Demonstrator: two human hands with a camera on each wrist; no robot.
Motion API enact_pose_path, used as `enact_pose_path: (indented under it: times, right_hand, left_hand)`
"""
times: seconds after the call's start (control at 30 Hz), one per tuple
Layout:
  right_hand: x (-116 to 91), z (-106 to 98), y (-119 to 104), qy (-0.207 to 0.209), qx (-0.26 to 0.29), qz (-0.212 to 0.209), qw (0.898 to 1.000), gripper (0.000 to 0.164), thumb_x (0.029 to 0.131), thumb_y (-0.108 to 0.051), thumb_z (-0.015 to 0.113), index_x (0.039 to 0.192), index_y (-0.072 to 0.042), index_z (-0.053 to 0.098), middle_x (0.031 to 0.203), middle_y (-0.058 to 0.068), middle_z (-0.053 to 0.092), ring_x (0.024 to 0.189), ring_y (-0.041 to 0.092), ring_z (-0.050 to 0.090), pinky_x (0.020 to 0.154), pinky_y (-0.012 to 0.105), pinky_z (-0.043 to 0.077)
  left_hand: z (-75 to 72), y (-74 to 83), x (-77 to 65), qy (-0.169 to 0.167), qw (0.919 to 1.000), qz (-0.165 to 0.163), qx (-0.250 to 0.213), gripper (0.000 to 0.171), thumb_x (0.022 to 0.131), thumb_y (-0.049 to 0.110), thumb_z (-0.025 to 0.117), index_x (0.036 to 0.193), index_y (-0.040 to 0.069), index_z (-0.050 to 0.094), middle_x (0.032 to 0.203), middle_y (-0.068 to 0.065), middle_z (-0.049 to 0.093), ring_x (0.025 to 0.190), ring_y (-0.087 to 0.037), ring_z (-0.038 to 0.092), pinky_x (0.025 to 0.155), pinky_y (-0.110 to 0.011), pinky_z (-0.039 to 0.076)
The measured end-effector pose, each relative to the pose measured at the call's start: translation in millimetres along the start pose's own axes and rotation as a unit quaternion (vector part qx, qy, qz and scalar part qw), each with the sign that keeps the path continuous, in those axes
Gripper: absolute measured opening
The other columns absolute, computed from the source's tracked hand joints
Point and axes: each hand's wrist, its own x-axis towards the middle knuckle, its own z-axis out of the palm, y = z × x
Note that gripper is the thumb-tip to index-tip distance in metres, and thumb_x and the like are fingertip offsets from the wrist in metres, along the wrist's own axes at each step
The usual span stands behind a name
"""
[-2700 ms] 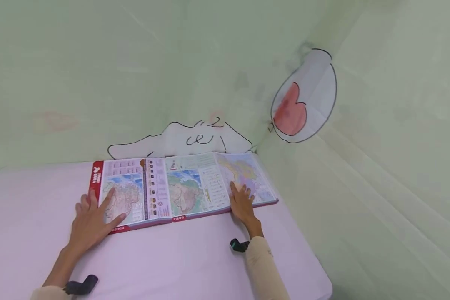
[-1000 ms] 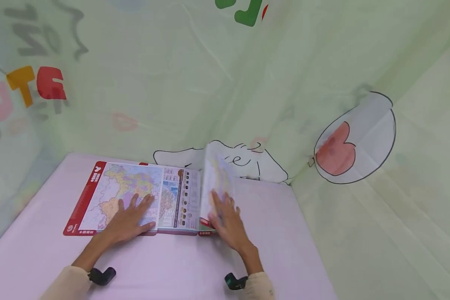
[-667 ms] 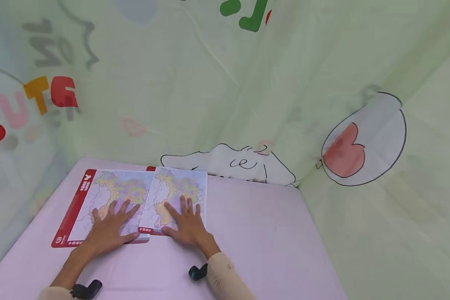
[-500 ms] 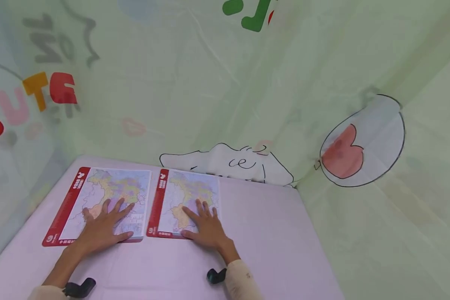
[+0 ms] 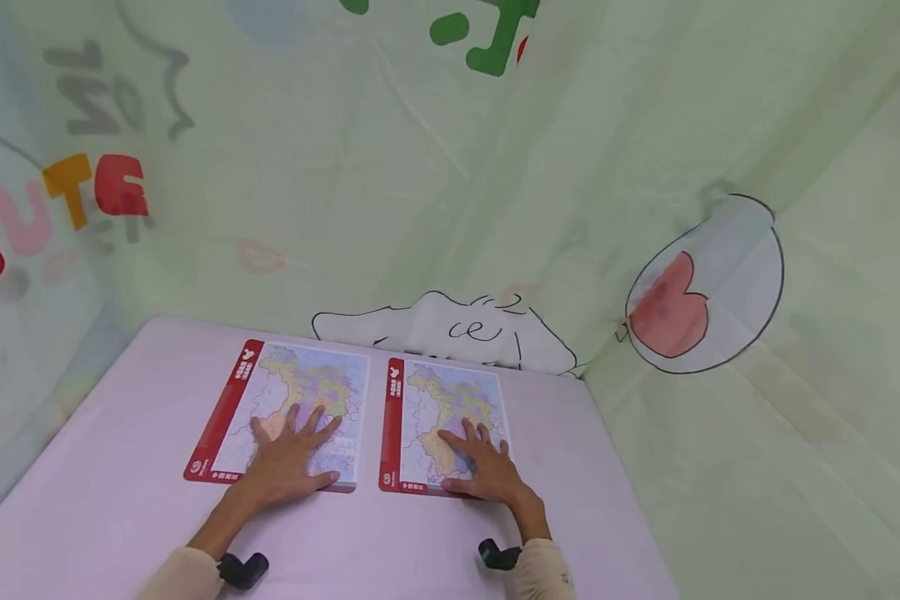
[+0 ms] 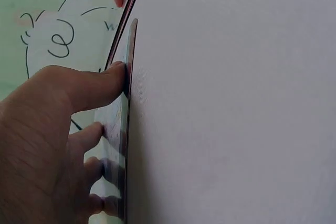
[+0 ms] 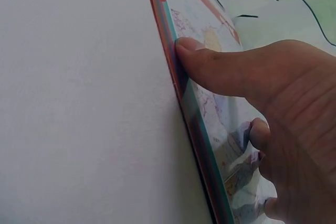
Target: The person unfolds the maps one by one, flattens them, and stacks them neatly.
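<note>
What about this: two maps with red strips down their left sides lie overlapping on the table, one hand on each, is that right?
Not quite: the maps don't overlap. The head view shows the left map and the right map apart, with bare table between them.

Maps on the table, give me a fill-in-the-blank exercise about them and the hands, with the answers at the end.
1. The person's ____ hand rests on the right map.
2. Down its left side, the left map has a ____ strip.
3. The left hand rests on the ____ map.
4. Side by side on the table lie ____ maps.

Missing words: right; red; left; two.
</note>
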Motion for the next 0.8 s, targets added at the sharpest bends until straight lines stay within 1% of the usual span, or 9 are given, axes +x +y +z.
enact_pose_path:
  times: [0.1, 0.13, 0.2, 0.37, 0.53, 0.63, 0.7, 0.73, 0.8]
  right_hand:
    - [0, 1, 2, -0.004, -0.002, 0.010, 1.000, 0.096, 0.081, -0.064, 0.077, 0.166, -0.032, 0.047, 0.182, 0.020, 0.022, 0.168, 0.055, 0.014, 0.125, 0.087, 0.008]
    - [0, 1, 2, -0.001, -0.001, 0.010, 1.000, 0.096, 0.080, -0.064, 0.077, 0.166, -0.032, 0.047, 0.182, 0.021, 0.022, 0.167, 0.056, 0.014, 0.124, 0.087, 0.008]
    - [0, 1, 2, 0.003, 0.001, 0.009, 1.000, 0.096, 0.080, -0.063, 0.078, 0.165, -0.031, 0.048, 0.181, 0.021, 0.023, 0.167, 0.057, 0.015, 0.124, 0.088, 0.008]
    - [-2, -1, -2, -0.001, 0.000, 0.005, 1.000, 0.095, 0.080, -0.062, 0.077, 0.165, -0.030, 0.049, 0.181, 0.023, 0.023, 0.166, 0.058, 0.015, 0.123, 0.088, 0.009]
    - [-5, -5, -9, 0.010, 0.014, -0.004, 1.000, 0.092, 0.080, -0.054, 0.082, 0.163, -0.025, 0.053, 0.178, 0.027, 0.027, 0.164, 0.061, 0.019, 0.121, 0.090, 0.012]
    - [-4, -7, -10, 0.010, 0.001, -0.005, 1.000, 0.090, 0.081, -0.054, 0.081, 0.162, -0.026, 0.054, 0.178, 0.027, 0.029, 0.163, 0.062, 0.021, 0.121, 0.090, 0.014]
    - [-4, -8, -11, 0.021, -0.008, -0.003, 1.000, 0.087, 0.081, -0.055, 0.081, 0.160, -0.027, 0.057, 0.176, 0.028, 0.032, 0.162, 0.063, 0.023, 0.120, 0.090, 0.017]
    - [-3, -8, -12, 0.035, -0.013, 0.000, 0.999, 0.085, 0.083, -0.056, 0.081, 0.159, -0.026, 0.059, 0.175, 0.028, 0.034, 0.161, 0.064, 0.026, 0.119, 0.089, 0.021]
    - [-1, -9, -12, 0.082, -0.015, 0.006, 0.996, 0.076, 0.087, -0.054, 0.081, 0.154, -0.023, 0.064, 0.170, 0.029, 0.043, 0.156, 0.064, 0.034, 0.115, 0.088, 0.031]
  left_hand:
    - [-0.9, 10.8, 2.6, -0.002, 1.0000, -0.002, -0.002, 0.094, 0.084, 0.062, 0.079, 0.165, 0.026, 0.049, 0.174, -0.018, 0.042, 0.161, -0.061, 0.027, 0.104, -0.103, 0.005]
    - [-0.9, 13.2, 4.1, -0.003, 1.0000, 0.001, 0.000, 0.094, 0.084, 0.062, 0.078, 0.166, 0.026, 0.048, 0.174, -0.019, 0.042, 0.161, -0.061, 0.028, 0.104, -0.103, 0.006]
    - [0.3, 15.3, 6.3, -0.009, 1.0000, 0.000, 0.001, 0.095, 0.085, 0.063, 0.077, 0.167, 0.026, 0.046, 0.175, -0.018, 0.040, 0.162, -0.061, 0.026, 0.105, -0.102, 0.004]
    - [5.4, 13.1, 7.5, -0.009, 0.9999, -0.005, 0.011, 0.097, 0.083, 0.064, 0.077, 0.167, 0.026, 0.047, 0.175, -0.017, 0.040, 0.162, -0.061, 0.026, 0.107, -0.101, 0.003]
    - [9.9, 11.1, 8.5, 0.000, 0.9998, 0.000, 0.019, 0.096, 0.084, 0.065, 0.077, 0.166, 0.027, 0.047, 0.174, -0.018, 0.042, 0.161, -0.060, 0.029, 0.107, -0.101, 0.008]
    - [12.3, 10.4, 9.5, 0.002, 0.9996, 0.001, 0.027, 0.096, 0.084, 0.065, 0.078, 0.167, 0.028, 0.046, 0.175, -0.018, 0.041, 0.161, -0.060, 0.030, 0.109, -0.100, 0.010]
    - [10.3, 11.2, 11.8, 0.012, 0.9996, -0.001, 0.027, 0.098, 0.083, 0.064, 0.079, 0.167, 0.028, 0.046, 0.175, -0.017, 0.041, 0.160, -0.058, 0.032, 0.113, -0.097, 0.013]
    - [6.4, 13.2, 14.0, 0.019, 0.9996, -0.003, 0.022, 0.097, 0.083, 0.062, 0.081, 0.167, 0.026, 0.047, 0.174, -0.018, 0.042, 0.159, -0.058, 0.035, 0.115, -0.095, 0.016]
    - [-5.3, 18.7, 21.6, 0.038, 0.9992, -0.006, 0.011, 0.092, 0.085, 0.056, 0.083, 0.165, 0.023, 0.050, 0.172, -0.019, 0.045, 0.157, -0.055, 0.041, 0.119, -0.088, 0.024]
